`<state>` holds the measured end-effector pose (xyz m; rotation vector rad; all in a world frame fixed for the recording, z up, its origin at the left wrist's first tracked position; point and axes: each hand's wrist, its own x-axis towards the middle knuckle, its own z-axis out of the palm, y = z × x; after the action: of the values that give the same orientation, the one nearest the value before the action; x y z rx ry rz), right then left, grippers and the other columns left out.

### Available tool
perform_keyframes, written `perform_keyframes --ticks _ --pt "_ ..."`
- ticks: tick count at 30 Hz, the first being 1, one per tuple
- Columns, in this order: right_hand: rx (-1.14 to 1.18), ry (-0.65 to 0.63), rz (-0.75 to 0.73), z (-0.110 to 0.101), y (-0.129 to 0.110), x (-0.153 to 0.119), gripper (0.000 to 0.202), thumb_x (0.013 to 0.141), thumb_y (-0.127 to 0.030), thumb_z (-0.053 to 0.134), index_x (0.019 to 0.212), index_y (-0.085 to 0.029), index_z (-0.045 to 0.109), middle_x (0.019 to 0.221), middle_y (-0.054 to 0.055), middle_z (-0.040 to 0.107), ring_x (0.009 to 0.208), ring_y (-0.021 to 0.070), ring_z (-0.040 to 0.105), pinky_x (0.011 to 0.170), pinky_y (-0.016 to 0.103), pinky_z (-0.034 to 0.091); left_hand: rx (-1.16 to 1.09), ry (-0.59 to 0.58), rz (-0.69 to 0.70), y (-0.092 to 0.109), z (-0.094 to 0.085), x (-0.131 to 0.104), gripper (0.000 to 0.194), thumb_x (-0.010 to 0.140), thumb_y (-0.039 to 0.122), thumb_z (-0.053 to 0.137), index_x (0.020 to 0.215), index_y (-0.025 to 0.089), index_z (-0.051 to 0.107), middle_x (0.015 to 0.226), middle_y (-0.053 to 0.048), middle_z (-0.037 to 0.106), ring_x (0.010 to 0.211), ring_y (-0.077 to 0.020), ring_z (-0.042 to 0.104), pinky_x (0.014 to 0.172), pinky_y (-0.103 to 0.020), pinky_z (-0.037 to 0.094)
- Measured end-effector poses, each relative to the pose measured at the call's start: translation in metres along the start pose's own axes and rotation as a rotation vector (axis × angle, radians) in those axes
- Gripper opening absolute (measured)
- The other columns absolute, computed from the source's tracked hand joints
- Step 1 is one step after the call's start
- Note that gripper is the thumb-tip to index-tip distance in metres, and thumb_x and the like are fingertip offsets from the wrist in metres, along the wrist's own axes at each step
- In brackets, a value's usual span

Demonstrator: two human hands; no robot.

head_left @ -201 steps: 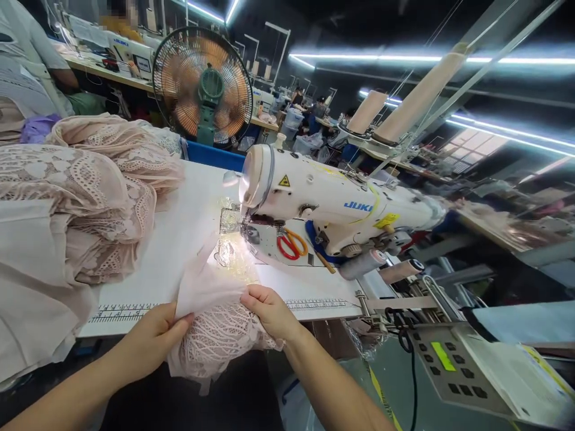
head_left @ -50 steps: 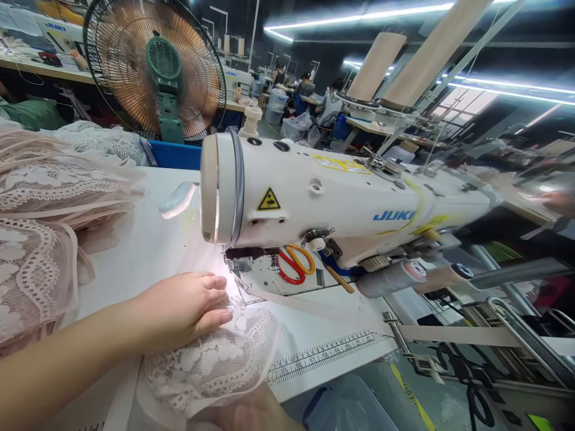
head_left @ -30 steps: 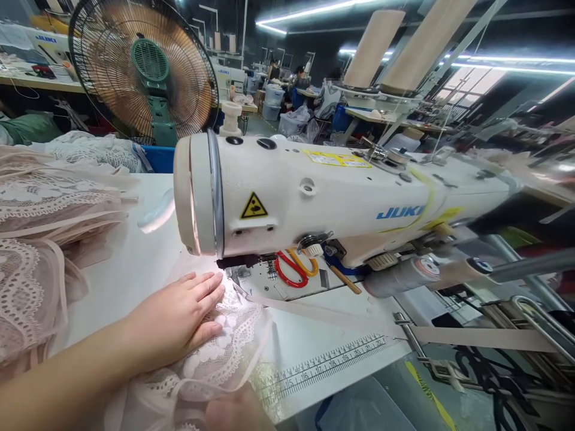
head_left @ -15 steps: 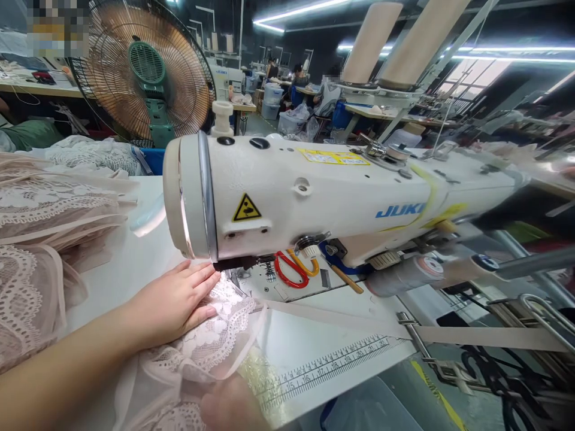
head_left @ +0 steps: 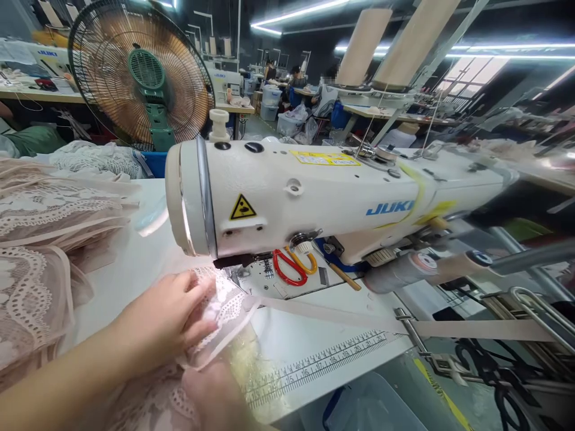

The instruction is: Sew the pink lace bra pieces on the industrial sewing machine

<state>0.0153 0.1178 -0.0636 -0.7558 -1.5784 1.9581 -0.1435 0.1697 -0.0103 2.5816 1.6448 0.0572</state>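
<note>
A piece of pale pink lace fabric with a sheer edge lies under the head of a white sewing machine. My left hand is on the lace just left of the needle area, its fingers bent and closed on the cloth. Nearer to me, my right hand is blurred, its fingers closed at the fabric's lower edge. From the needle area a narrow pale elastic band runs right to a metal guide. The machine's head hides the needle.
More lace pieces are piled at the left. Red-handled scissors and a wooden-handled tool lie beneath the machine arm. A printed ruler runs along the table's front edge. A large fan stands behind.
My left hand has gone from lying flat with fingers stretched to bent fingers gathering the lace. My right hand has moved slightly up and left, along with the fabric edge.
</note>
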Motion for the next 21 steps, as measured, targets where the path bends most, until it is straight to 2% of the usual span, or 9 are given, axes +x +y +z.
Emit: perform_keyframes --ticks 2,4,5,7,9,12,14,16,21 --pt "-0.078 -0.063 -0.017 -0.01 -0.017 -0.019 0.041 0.09 -0.043 0.05 0.122 -0.019 0.059 0.1 0.004 0.067 0.1 0.0206 0.062 0.083 0.026 0.051 0.045 0.003 0.059 -0.008 0.007 -0.013 0.038 0.087 0.035 0.053 0.124 0.029 0.059 0.126 -0.013 0.057 0.11 -0.0319 0.056 0.084 -0.042 0.053" --pt "-0.17 -0.133 -0.035 -0.025 -0.031 -0.035 0.033 0.087 -0.042 0.056 0.11 -0.021 0.065 0.09 0.002 0.068 0.088 0.0181 0.063 0.079 0.025 0.05 0.08 0.003 0.135 -0.021 0.012 -0.021 0.04 0.089 0.028 0.051 0.128 0.035 0.057 0.141 -0.012 0.047 0.125 -0.0339 0.047 0.095 -0.047 0.048" --pt "-0.266 -0.124 -0.062 -0.035 -0.037 -0.041 0.027 0.087 -0.038 0.055 0.104 -0.02 0.067 0.087 0.002 0.068 0.084 0.0172 0.062 0.079 0.025 0.049 0.084 0.007 0.169 -0.026 0.012 -0.023 0.041 0.09 0.025 0.049 0.128 0.038 0.056 0.145 -0.011 0.043 0.129 -0.0339 0.044 0.098 -0.05 0.045" --pt "-0.614 0.015 -0.175 -0.055 -0.045 -0.043 0.025 0.09 -0.027 0.047 0.104 -0.018 0.067 0.09 0.007 0.067 0.084 0.0183 0.059 0.082 0.03 0.048 0.072 -0.001 0.235 -0.029 0.01 -0.025 0.042 0.091 0.02 0.046 0.127 0.041 0.057 0.148 -0.007 0.041 0.132 -0.0336 0.042 0.101 -0.055 0.041" --pt "-1.04 0.12 -0.299 -0.075 -0.049 -0.038 0.031 0.087 -0.014 0.043 0.111 -0.015 0.062 0.105 0.012 0.064 0.092 0.0219 0.055 0.084 0.035 0.046 0.035 -0.017 0.317 -0.019 0.006 -0.026 0.038 0.09 0.015 0.045 0.117 0.034 0.064 0.147 -0.005 0.044 0.133 -0.0318 0.042 0.105 -0.056 0.037" --pt "-1.419 0.006 -0.398 -0.096 -0.045 -0.029 0.035 0.081 -0.006 0.047 0.112 -0.017 0.06 0.113 0.01 0.062 0.1 0.024 0.053 0.082 0.036 0.045 -0.059 -0.007 0.442 0.01 0.003 -0.028 0.032 0.086 0.011 0.045 0.108 0.02 0.066 0.139 -0.007 0.054 0.129 -0.0263 0.048 0.109 -0.048 0.037" --pt "-1.497 -0.03 -0.465 -0.103 -0.039 -0.028 0.032 0.083 -0.006 0.049 0.11 -0.018 0.06 0.11 0.007 0.064 0.107 0.0242 0.051 0.085 0.035 0.043 -0.102 0.078 0.44 0.028 0.006 -0.031 0.036 0.084 0.01 0.045 0.116 0.014 0.061 0.13 -0.011 0.061 0.121 -0.0255 0.055 0.106 -0.045 0.042" --pt "-1.517 -0.001 -0.537 -0.106 -0.034 -0.032 0.031 0.086 -0.006 0.047 0.112 -0.019 0.059 0.108 0.005 0.064 0.111 0.0229 0.049 0.092 0.035 0.039 -0.12 0.168 0.429 0.039 0.011 -0.032 0.04 0.084 0.01 0.044 0.123 0.013 0.056 0.12 -0.013 0.065 0.111 -0.025 0.06 0.101 -0.044 0.046" --pt "-1.529 0.021 -0.6 -0.105 -0.031 -0.039 0.029 0.085 -0.005 0.049 0.11 -0.017 0.058 0.102 0.003 0.063 0.099 0.0184 0.05 0.097 0.033 0.033 -0.096 0.229 0.478 0.037 0.018 -0.026 0.036 0.088 0.012 0.045 0.121 0.019 0.058 0.115 -0.011 0.065 0.103 -0.0251 0.06 0.095 -0.045 0.048"
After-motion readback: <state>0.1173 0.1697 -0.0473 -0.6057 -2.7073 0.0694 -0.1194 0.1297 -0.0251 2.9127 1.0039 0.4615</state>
